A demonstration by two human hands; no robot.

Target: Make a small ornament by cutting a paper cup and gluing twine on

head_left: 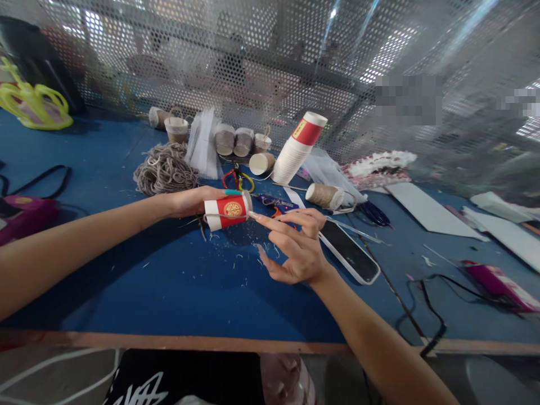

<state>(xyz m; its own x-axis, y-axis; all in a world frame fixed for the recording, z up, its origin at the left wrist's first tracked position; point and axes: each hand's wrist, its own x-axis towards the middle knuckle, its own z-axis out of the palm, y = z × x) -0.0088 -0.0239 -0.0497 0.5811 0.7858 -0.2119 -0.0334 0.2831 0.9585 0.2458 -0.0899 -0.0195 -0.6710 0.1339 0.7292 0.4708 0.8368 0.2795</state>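
Note:
A red and white paper cup (233,210) with a gold emblem lies sideways in my left hand (192,201), whose fingers wrap round its far side. Grey cord runs along the cup and round its rim. My right hand (295,244) has its fingers spread, with the index fingertip at the cup's rim. Behind the cup are scissors (246,183) with red and yellow handles and a blue glue gun (276,203). A bundle of grey cord (166,170) lies behind my left hand.
A tilted stack of paper cups (293,154) stands at the back, near several cord-wrapped cups (243,142). The phone (350,251) lies right of my right hand. White strips (436,211) and a magenta item (502,286) with black cable are farther right. A yellow-green basket (42,107) stands back left.

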